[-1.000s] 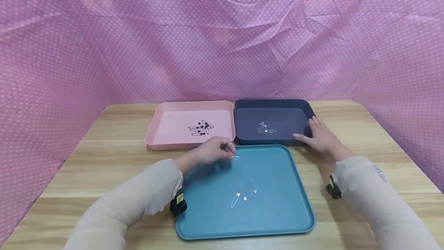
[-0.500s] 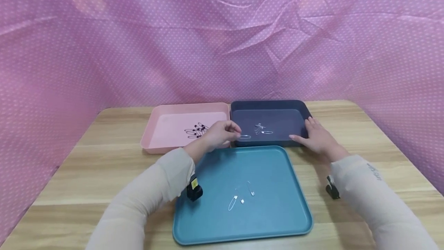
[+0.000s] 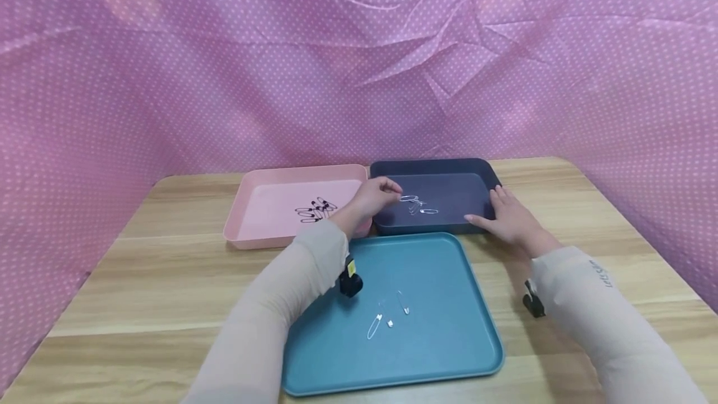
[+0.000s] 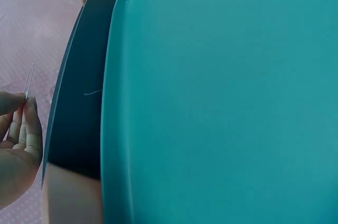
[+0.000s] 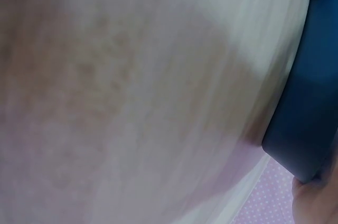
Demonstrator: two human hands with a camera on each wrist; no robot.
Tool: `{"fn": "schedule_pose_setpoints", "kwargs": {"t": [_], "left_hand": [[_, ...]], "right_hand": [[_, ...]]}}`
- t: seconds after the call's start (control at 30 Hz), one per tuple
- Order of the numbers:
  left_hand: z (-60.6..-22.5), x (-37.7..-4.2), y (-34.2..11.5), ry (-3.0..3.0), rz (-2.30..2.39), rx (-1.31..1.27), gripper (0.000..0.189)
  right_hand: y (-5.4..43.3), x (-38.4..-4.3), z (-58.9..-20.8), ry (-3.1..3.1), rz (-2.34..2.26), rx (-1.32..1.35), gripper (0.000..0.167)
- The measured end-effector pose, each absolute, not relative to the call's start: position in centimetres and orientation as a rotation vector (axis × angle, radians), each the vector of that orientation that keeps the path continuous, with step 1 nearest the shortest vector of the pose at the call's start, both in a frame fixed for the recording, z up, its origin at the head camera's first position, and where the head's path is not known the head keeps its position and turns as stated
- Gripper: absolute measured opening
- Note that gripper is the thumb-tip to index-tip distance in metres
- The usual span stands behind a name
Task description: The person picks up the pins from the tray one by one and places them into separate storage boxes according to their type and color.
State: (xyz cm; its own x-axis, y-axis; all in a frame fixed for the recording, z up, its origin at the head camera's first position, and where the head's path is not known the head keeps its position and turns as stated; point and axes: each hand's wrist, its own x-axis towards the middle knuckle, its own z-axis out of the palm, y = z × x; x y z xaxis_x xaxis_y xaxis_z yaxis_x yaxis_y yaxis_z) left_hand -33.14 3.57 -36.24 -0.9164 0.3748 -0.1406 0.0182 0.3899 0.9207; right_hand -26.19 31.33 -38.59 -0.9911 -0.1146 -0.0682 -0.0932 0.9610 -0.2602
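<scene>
My left hand [image 3: 373, 198] is over the left side of the navy tray [image 3: 457, 189]. Between thumb and fingertips it pinches a silver safety pin [image 4: 29, 80], which points away from the fingers. Several silver safety pins [image 3: 429, 211] lie in the navy tray, just beyond and below that hand. With fingers spread, my right hand [image 3: 512, 222] rests on the right front corner of the same tray. On the teal tray [image 3: 415, 354] in front are a few more silver safety pins [image 3: 374, 327].
To the left of the navy tray stands a pink tray [image 3: 275, 201] with several black safety pins [image 3: 310, 220] in it. All the trays stand on a wooden table [image 3: 140, 279]. A pink dotted cloth [image 3: 280, 80] hangs behind and at the sides.
My left hand has carried a silver safety pin from the far edge of the teal tray up and right over the navy tray. My right hand stays at the navy tray's corner.
</scene>
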Motion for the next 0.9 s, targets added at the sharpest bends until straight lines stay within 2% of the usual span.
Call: {"fn": "schedule_pose_setpoints", "kwargs": {"t": [0.17,0.47,0.9], "left_hand": [[-36.6,-33.9,5.0,2.301,1.557,0.192,0.018],[-37.8,-35.2,6.5,2.495,1.475,0.308,0.012],[-38.7,-36.0,7.6,2.655,1.285,0.179,0.017]], "right_hand": [[31.4,-26.1,-38.7,3.037,-0.396,-0.156,0.100],[31.3,-26.1,-38.8,3.044,-0.390,-0.172,0.098],[31.5,-26.0,-38.9,3.059,-0.401,-0.187,0.097]]}}
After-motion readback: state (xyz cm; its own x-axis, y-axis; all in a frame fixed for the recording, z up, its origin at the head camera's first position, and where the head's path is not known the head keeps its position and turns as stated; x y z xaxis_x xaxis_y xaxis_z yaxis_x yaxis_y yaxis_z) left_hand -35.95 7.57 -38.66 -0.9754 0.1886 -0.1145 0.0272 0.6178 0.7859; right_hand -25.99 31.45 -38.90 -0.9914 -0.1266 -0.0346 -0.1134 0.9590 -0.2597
